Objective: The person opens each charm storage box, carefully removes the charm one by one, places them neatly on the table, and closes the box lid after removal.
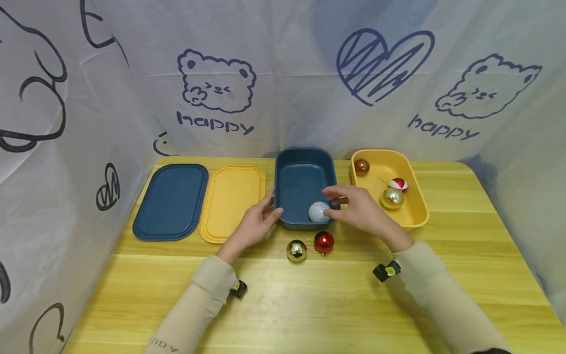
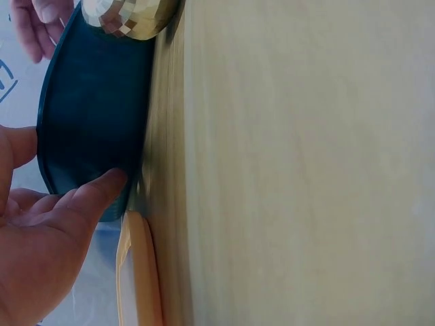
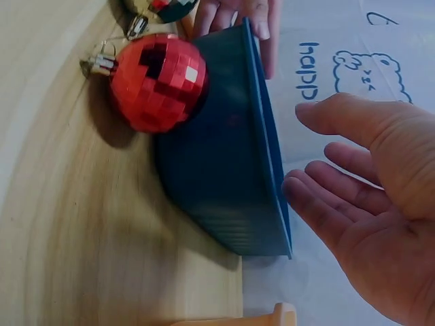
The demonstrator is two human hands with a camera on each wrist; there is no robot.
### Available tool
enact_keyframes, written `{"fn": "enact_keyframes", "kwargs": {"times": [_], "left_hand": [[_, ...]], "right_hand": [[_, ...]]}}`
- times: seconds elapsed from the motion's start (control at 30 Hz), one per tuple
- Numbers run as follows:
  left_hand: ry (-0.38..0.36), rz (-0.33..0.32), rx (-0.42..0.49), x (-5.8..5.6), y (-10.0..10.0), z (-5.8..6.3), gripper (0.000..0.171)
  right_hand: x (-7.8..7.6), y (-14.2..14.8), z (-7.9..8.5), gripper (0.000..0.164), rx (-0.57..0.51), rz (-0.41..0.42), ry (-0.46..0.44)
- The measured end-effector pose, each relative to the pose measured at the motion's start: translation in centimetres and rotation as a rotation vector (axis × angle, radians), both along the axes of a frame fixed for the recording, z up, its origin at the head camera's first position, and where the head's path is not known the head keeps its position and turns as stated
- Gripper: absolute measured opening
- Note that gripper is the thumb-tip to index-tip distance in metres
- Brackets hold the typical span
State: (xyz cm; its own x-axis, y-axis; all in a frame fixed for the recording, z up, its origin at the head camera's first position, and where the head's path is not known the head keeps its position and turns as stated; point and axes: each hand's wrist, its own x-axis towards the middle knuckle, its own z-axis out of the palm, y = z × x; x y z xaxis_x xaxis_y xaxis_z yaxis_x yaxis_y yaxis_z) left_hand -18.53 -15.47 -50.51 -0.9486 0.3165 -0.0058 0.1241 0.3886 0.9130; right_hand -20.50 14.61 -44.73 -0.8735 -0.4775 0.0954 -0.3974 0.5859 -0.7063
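From where I stand, a white speckled ball (image 1: 318,212) sits in the lower right corner of a navy blue bin (image 1: 300,182), at the centre of the frame. The right hand (image 1: 357,209) hangs over that bin's right side, fingers parted and loosely bent with nothing held between them; its thumb tip overlaps the ball's edge, though I cannot tell whether the two touch. The left hand (image 1: 258,216) grips the bin at its lower left corner, thumb pressed on the near wall and a finger at the rim.

Just below the bin lie two faceted baubles with hanging loops: a gold bauble (image 1: 297,250) and, to its right, a red bauble (image 1: 324,242) (that one looms large in the right wrist view). Right of centre stands a yellow bin (image 1: 376,179) containing a copper-coloured ball (image 1: 362,167) at its upper left, a red-and-white ball (image 1: 399,184) and, right against that in view, a shiny gold ball (image 1: 392,198).

Left of centre, a yellow lid (image 1: 232,201) lies flat beside a navy lid (image 1: 171,202). Everything rests on a wood-grain table (image 1: 309,309). Across the top of the frame hangs white cloth (image 1: 296,44) drawn with bears, a heart and the word "happy".
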Motion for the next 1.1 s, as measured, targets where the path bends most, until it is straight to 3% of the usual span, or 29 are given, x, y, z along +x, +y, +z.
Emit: {"fn": "enact_keyframes", "kwargs": {"times": [0.27, 0.47, 0.87, 1.1], "left_hand": [[-0.002, -0.002, -0.009, 0.0, 0.0, 0.0, 0.073], [-0.006, -0.001, -0.016, 0.1, 0.0, 0.1, 0.073], [-0.004, 0.000, -0.018, 0.1, 0.0, 0.0, 0.073], [0.000, -0.002, -0.024, 0.0, 0.0, 0.0, 0.074]], "right_hand": [[-1.0, -0.5, -0.3, 0.057, 0.092, 0.056, -0.011], [-1.4, -1.1, -0.9, 0.055, 0.157, 0.107, 0.046], [-2.2, -2.3, -2.0, 0.045, 0.165, 0.053, 0.149], [-2.3, -2.3, -1.6, 0.050, 0.223, 0.084, 0.142]]}}
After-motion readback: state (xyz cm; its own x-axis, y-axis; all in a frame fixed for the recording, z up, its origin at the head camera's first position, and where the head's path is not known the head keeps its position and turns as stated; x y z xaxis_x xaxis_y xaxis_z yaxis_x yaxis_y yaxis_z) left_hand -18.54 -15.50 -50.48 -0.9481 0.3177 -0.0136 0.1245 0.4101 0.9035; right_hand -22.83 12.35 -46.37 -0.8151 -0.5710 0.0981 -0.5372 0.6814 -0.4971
